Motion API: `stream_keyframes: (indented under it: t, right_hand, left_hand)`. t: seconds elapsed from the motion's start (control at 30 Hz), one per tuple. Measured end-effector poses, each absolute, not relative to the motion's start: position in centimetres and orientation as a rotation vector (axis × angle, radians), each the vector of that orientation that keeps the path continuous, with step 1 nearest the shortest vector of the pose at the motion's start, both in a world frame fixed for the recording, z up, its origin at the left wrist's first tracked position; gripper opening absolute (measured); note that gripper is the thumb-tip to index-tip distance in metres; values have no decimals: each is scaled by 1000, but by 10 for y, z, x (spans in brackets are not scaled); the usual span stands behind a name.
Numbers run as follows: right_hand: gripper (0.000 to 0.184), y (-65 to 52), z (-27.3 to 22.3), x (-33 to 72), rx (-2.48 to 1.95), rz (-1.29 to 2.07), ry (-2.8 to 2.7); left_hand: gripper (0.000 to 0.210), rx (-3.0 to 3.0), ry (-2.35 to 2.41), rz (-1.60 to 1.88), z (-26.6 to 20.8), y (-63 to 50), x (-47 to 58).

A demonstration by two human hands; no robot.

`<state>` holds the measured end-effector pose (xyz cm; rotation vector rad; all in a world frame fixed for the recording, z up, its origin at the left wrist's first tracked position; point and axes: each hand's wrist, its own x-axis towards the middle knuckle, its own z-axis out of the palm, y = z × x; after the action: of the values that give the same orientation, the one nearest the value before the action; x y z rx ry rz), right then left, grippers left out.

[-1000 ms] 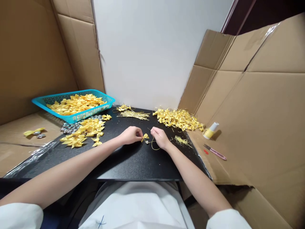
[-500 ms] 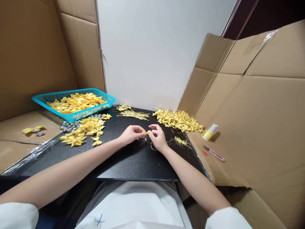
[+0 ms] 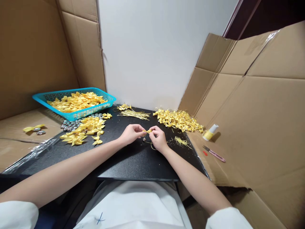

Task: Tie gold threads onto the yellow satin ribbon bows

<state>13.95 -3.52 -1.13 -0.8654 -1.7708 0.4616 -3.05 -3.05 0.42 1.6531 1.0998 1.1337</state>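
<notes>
Over the middle of the black table, my left hand and my right hand meet at a small yellow ribbon bow. My left thumb and forefinger pinch its left end. The right fingertips are closed on its other side. Just below the bow hangs a small silvery bell, and a thin yellow cord loops down beside my right hand. How the cord is joined to the bow is hidden by the fingers.
At the left, a blue basket holds yellow bows; more bows and silvery bells lie before it. Cut cords and a heap of finished bows are behind my hands. Thread spool and pink snips lie right.
My right fingers, raised and apart before, have closed in on the bow. The silvery bell now shows more clearly below it. My left hand keeps its pinch.
</notes>
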Motion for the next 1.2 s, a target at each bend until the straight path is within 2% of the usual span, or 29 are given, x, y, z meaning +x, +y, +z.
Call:
stream_keyframes:
  t: [0.33,0.73,1.2]
  right_hand:
    - [25,-38,-10,137,-888,429,-1763]
    - [24,-48,-12,131,-839,145,-1841]
    - [25,-50,-10,134,-882,117,-1803]
  left_hand:
    - [29,1770,1152,1182,3,-32,-31]
    - [24,1840,1143,1257,2,-43,-27]
    - [21,2038,1076,1385,5,-50,-30]
